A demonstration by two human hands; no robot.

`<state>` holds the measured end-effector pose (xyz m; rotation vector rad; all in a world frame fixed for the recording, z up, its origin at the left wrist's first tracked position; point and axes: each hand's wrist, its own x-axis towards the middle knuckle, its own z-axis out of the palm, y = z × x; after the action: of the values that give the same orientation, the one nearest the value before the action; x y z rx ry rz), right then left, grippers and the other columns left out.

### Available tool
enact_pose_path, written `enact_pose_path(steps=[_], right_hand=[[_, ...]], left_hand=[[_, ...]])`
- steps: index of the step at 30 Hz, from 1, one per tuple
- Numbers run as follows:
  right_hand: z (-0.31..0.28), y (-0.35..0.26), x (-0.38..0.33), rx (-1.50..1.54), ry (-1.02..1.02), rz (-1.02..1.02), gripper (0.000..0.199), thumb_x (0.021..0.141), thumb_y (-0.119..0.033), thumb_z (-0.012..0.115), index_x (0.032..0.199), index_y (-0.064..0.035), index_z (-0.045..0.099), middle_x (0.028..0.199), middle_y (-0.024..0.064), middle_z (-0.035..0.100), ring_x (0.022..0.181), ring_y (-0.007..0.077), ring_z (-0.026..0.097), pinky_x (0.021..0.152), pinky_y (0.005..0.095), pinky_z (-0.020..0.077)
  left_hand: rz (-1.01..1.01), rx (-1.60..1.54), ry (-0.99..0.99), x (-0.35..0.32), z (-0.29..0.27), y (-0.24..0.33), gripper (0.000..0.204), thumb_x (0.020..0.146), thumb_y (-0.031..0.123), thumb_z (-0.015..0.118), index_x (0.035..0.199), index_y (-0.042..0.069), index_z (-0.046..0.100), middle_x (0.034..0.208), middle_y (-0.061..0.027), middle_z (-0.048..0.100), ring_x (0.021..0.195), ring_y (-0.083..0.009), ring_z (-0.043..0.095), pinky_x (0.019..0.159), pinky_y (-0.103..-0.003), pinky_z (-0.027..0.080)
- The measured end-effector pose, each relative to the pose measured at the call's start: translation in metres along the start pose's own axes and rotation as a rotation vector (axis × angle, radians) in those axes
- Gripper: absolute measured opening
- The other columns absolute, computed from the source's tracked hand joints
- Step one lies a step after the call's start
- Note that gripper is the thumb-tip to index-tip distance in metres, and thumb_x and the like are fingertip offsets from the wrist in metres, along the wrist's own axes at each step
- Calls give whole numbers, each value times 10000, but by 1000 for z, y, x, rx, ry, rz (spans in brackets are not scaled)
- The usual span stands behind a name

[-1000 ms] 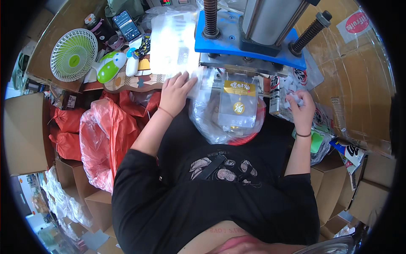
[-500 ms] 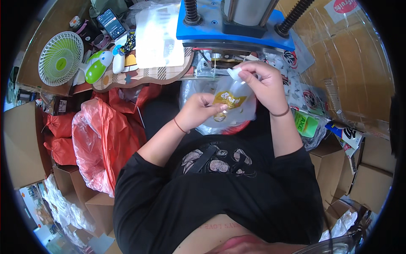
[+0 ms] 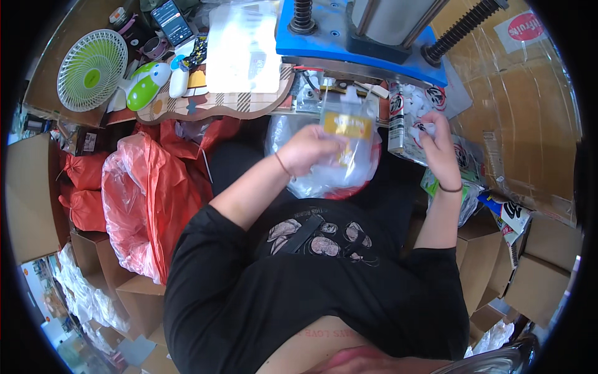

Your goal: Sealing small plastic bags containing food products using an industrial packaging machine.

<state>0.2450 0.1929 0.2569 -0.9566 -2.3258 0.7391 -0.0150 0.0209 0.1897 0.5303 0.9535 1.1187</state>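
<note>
Cardboard [image 3: 498,103] walled our right; room lay over the lap, short of the mat's [image 3: 249,100] wavy edge. There our left hand [image 3: 309,149] gripped a clear, shiny pouch [image 3: 349,126], its gold label blurred. Our right hand [image 3: 441,149] reached small white pieces [image 3: 416,100]; we couldn't tell its grip.

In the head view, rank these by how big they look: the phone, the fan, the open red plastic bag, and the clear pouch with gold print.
1. Open red plastic bag
2. Fan and clear pouch: too close to rank, since the left hand partly covers the pouch
3. Phone
</note>
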Motion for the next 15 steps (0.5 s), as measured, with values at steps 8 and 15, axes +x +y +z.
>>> enact_pose_path(steps=[8, 15], right_hand=[[23, -18, -21, 292, -96, 141, 279, 955, -36, 552, 1233, -18, 538, 1044, 106, 627, 901, 224, 618, 853, 315, 482], [14, -36, -14, -61, -84, -56, 152, 975, -115, 587, 1079, -5, 603, 994, 117, 637, 867, 237, 625, 792, 320, 490]], left_hand=[[310, 567, 728, 5, -50, 66, 567, 950, 298, 662, 1373, 4, 426, 1015, -189, 681, 906, -292, 692, 765, -365, 567], [855, 2183, 712, -47, -112, 41, 589, 893, 261, 678, 1401, 54, 464, 1127, -205, 663, 1155, -340, 592, 978, -414, 471]])
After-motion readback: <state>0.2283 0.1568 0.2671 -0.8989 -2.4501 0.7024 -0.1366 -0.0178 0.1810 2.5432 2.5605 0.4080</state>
